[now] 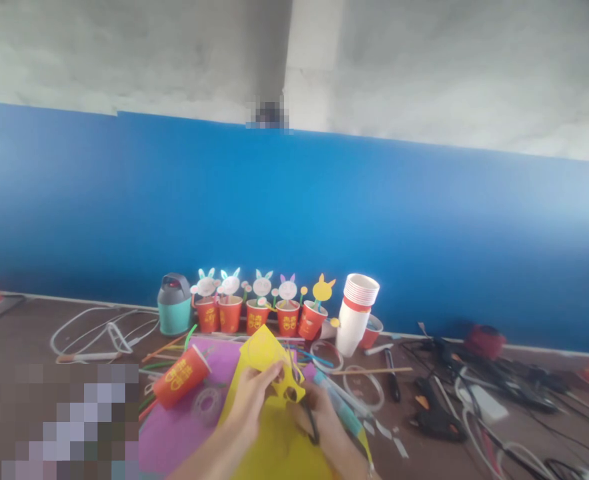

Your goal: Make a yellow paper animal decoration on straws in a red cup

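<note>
My left hand is closed on a piece of yellow paper that has rounded holes cut in it. Dark-handled scissors are in my right hand, their blades up against the paper's right side. Larger yellow paper lies beneath both hands, over purple sheets. To the left, a red paper cup rests on its side near a roll of clear tape.
Along the blue partition stand several red cups with rabbit-face figures, a teal container and stacked white cups. A glue gun, cables and a white power strip lie at right.
</note>
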A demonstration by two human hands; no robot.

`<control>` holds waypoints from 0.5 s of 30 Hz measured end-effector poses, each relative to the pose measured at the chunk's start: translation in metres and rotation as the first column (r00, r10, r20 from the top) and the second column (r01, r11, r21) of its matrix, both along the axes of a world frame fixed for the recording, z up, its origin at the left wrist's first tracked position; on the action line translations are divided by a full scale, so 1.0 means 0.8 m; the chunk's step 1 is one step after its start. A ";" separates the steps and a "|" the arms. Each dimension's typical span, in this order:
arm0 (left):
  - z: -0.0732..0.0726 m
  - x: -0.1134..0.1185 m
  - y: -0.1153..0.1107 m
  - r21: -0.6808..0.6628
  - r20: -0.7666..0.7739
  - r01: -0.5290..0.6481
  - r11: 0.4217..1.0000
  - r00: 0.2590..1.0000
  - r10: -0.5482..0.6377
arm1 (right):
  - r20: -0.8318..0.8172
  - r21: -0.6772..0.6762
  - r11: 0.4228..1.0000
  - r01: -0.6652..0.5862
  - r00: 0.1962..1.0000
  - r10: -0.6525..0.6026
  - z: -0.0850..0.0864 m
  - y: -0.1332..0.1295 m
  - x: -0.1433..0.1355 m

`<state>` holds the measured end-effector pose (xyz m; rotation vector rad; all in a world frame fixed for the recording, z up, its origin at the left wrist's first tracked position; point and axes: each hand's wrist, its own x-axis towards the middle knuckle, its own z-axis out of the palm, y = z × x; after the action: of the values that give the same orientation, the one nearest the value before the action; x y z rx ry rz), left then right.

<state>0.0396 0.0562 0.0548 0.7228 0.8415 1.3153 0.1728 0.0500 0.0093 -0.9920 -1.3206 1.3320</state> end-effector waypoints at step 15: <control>0.008 -0.001 -0.003 -0.006 0.032 0.031 0.999 0.999 -0.031 | 0.147 -0.050 0.996 0.080 0.987 -0.072 0.024 -0.006 -0.006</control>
<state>0.0392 0.0536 0.0611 0.7058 0.8053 1.2926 0.1681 0.0452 0.0285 -1.1851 -1.3457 1.2646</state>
